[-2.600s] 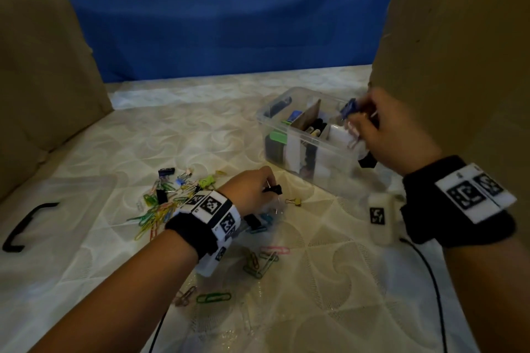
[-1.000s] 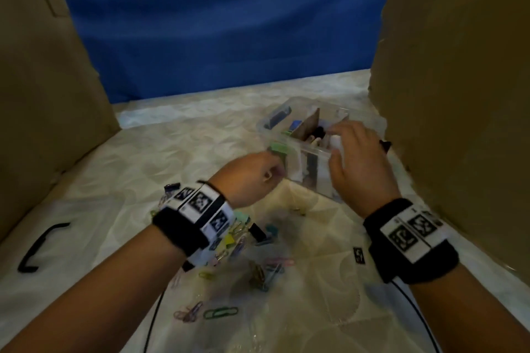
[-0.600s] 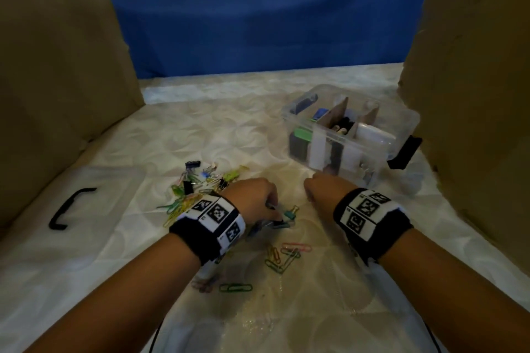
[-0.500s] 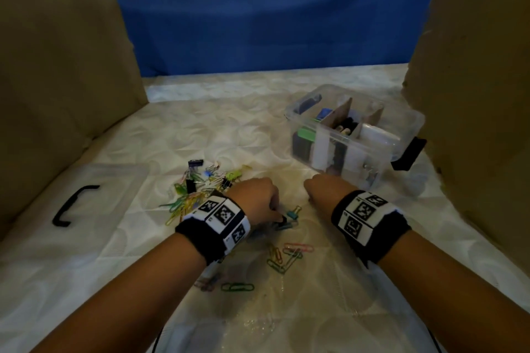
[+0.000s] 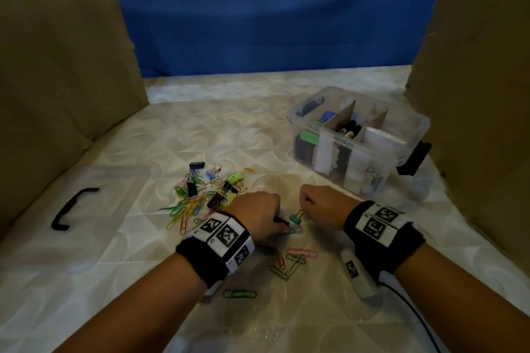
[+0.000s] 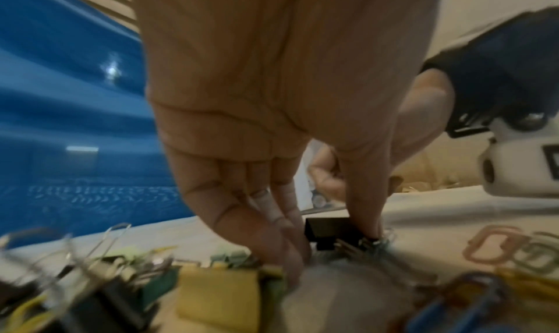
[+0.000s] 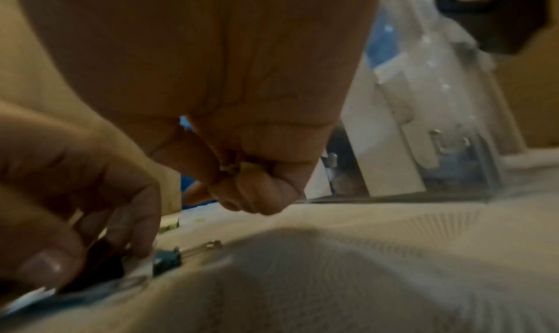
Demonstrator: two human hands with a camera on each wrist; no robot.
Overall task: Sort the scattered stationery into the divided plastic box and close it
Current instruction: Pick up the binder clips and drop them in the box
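Observation:
The clear divided box (image 5: 384, 163) stands open at the right, with stationery in its compartments. A pile of coloured paper clips and binder clips (image 5: 200, 195) lies at mid-table. My left hand (image 5: 279, 223) reaches down just right of the pile. Its thumb and fingers (image 6: 287, 233) pinch a black binder clip (image 6: 329, 230) lying on the cloth. A teal binder clip (image 5: 294, 219) lies between the hands. My right hand (image 5: 305, 205) is curled in a fist just above the table. A small shiny clip (image 7: 232, 168) shows between its thumb and finger.
The clear lid (image 5: 114, 180) with a black handle (image 5: 74, 206) lies at the left. Loose paper clips (image 5: 289, 261) lie near my wrists, a green one (image 5: 239, 294) nearer still. Cardboard walls (image 5: 57, 66) stand on both sides, with a blue backdrop behind.
Both hands came down from the box to the table between pile and box. Over the last half second they have hardly moved.

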